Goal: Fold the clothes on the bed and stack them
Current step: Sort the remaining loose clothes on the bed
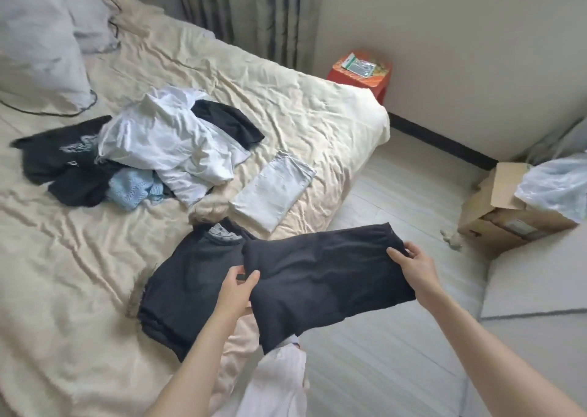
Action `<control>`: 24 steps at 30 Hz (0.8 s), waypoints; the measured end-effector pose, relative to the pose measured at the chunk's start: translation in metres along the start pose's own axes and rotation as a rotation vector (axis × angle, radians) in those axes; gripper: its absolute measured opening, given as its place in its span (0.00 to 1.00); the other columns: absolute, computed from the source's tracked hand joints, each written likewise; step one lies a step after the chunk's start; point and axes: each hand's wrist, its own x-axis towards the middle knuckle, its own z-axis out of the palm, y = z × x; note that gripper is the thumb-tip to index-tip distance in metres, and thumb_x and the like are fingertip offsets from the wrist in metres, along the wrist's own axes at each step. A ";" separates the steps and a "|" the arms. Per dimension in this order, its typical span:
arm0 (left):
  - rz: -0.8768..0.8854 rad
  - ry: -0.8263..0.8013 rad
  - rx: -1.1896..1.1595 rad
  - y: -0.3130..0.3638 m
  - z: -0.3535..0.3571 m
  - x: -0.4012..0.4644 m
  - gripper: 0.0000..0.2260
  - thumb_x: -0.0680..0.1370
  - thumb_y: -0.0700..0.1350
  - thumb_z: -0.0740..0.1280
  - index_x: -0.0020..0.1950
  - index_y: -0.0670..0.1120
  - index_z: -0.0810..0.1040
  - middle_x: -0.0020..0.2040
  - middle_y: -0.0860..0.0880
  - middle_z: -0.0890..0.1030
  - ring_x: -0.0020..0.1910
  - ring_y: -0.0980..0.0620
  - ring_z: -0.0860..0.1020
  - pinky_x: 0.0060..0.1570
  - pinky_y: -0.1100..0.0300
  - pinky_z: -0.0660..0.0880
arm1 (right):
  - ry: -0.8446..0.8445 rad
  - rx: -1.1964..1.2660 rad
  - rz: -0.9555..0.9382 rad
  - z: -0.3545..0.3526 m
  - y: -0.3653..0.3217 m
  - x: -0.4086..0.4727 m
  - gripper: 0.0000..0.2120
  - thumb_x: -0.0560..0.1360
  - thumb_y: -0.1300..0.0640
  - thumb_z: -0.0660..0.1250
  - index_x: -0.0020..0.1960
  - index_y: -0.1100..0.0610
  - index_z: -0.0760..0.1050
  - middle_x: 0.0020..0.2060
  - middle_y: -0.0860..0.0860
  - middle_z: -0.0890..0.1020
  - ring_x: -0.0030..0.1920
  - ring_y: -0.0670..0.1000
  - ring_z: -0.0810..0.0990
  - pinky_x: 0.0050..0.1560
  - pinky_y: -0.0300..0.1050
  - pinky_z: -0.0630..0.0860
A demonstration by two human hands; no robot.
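- Two hands hold one black garment (327,277) in the air over the near edge of the bed (63,289); notes run left to right.
- Far left: grey pillows (35,35) at the head of the bed, with a dark cable beside them.
- Left of centre: unfolded pile (152,150) of white, black and pale blue clothes, still loose on the bed.
- Centre: dark folded stack (184,283) lying near the bed edge, apparently several layers; just beyond it a folded pale piece (273,191) lies flat by itself.
- Left hand (236,289): thumb on top and fingers underneath, pinching the garment's left edge, right beside the dark stack.
- Right hand (413,264): fingers curled over the garment's right edge, gripping it; the cloth is spread between the hands, its lower part sagging towards the floor.
- Judgement: garment looks partly folded and the next step is probably a last fold or setting it on the dark stack.
- To do it well: keep both edges taut and level, bring corners together squarely, lower it flat, and line up its edges with the stack so nothing slides off the bed edge.
- Right: red stool (362,77) by the curtain, cardboard box (508,207) on the floor.
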 end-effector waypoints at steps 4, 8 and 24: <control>-0.028 0.095 -0.083 0.034 0.010 0.049 0.09 0.79 0.47 0.65 0.58 0.49 0.71 0.54 0.47 0.76 0.47 0.49 0.79 0.40 0.54 0.79 | -0.119 -0.089 -0.036 0.030 -0.057 0.083 0.02 0.76 0.58 0.67 0.44 0.53 0.77 0.45 0.53 0.82 0.46 0.55 0.80 0.52 0.54 0.76; -0.095 0.212 -0.187 0.055 0.021 0.086 0.09 0.79 0.48 0.64 0.58 0.52 0.70 0.54 0.46 0.76 0.48 0.49 0.79 0.38 0.55 0.78 | -0.219 -0.184 -0.102 0.069 -0.105 0.155 0.02 0.76 0.58 0.67 0.45 0.52 0.76 0.45 0.52 0.82 0.46 0.54 0.80 0.46 0.47 0.76; -0.341 0.674 -0.257 0.079 0.058 0.258 0.17 0.80 0.51 0.62 0.68 0.49 0.68 0.49 0.47 0.73 0.52 0.44 0.76 0.57 0.42 0.75 | -0.650 -0.530 -0.249 0.257 -0.178 0.391 0.03 0.77 0.57 0.63 0.49 0.54 0.75 0.39 0.45 0.76 0.40 0.44 0.74 0.36 0.38 0.69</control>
